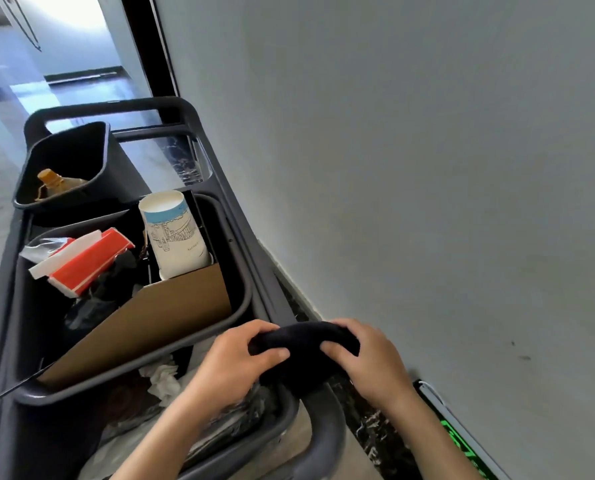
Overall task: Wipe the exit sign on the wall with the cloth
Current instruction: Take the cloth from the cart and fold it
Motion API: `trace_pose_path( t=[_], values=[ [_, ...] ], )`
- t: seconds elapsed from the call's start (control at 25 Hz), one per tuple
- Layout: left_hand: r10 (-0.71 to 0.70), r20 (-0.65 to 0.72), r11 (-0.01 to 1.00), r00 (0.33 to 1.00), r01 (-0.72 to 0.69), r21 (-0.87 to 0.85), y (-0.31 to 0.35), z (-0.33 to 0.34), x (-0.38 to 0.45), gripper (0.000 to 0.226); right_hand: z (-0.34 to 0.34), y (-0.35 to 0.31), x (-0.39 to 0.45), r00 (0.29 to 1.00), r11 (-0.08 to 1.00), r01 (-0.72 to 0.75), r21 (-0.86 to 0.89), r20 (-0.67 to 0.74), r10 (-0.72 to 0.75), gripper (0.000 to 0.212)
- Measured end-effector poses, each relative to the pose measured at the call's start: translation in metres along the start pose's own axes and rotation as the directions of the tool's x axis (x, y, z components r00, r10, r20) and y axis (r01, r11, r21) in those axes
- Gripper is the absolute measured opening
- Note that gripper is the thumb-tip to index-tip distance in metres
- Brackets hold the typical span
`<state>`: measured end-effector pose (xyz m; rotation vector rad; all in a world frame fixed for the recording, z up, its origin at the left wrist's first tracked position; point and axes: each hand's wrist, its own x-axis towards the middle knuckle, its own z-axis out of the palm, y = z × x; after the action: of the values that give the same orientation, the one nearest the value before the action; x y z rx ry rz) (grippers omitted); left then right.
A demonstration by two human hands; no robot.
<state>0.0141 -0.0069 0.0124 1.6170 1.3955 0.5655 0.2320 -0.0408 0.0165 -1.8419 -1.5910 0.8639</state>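
Note:
A dark, bunched cloth point(303, 355) is held between both my hands above the near end of a grey cart. My left hand point(233, 365) grips its left end with thumb and fingers. My right hand point(368, 358) grips its right end. The exit sign point(462, 441) is a thin panel with glowing green markings, mounted low on the grey wall point(427, 168) at the bottom right, just right of my right forearm, which covers part of it.
The grey cart point(251, 237) runs along the wall. It holds a bin with a cardboard box point(161, 320), a paper cup point(174, 233) and a red-and-white pack point(88, 261), a far bin point(71, 161) with an orange bottle, and crumpled paper point(164, 379). A corridor opens at the top left.

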Motion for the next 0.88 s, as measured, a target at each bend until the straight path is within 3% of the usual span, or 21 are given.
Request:
trace_pose_path(
  t=[0.12, 0.32, 0.6, 0.72, 0.88],
  values=[
    [0.076, 0.057, 0.989, 0.996, -0.068, -0.132, 0.037, 0.018, -0.010, 0.022, -0.035, 0.010, -0.037, 0.992, 0.967, -0.077, 0.244, -0.079, 0.099, 0.019],
    [0.173, 0.204, 0.961, 0.963, -0.120, -0.250, 0.105, 0.083, -0.042, 0.019, -0.096, 0.035, -0.118, 0.942, 0.872, -0.141, 0.469, -0.209, 0.264, 0.019],
    [0.178, 0.432, 0.929, 0.884, -0.007, -0.371, 0.161, 0.188, -0.102, 0.016, -0.137, 0.084, -0.242, 0.805, 0.682, -0.062, 0.729, -0.367, 0.465, 0.023],
    [0.177, 0.474, 0.915, 0.863, 0.033, -0.402, 0.178, 0.233, -0.133, 0.014, -0.132, 0.104, -0.272, 0.716, 0.562, 0.031, 0.827, -0.410, 0.564, 0.021],
    [0.189, 0.441, 0.936, 0.878, -0.026, -0.350, 0.177, 0.278, -0.155, 0.009, -0.123, 0.118, -0.289, 0.736, 0.280, 0.144, 0.949, -0.292, 0.611, 0.050]
  ],
)
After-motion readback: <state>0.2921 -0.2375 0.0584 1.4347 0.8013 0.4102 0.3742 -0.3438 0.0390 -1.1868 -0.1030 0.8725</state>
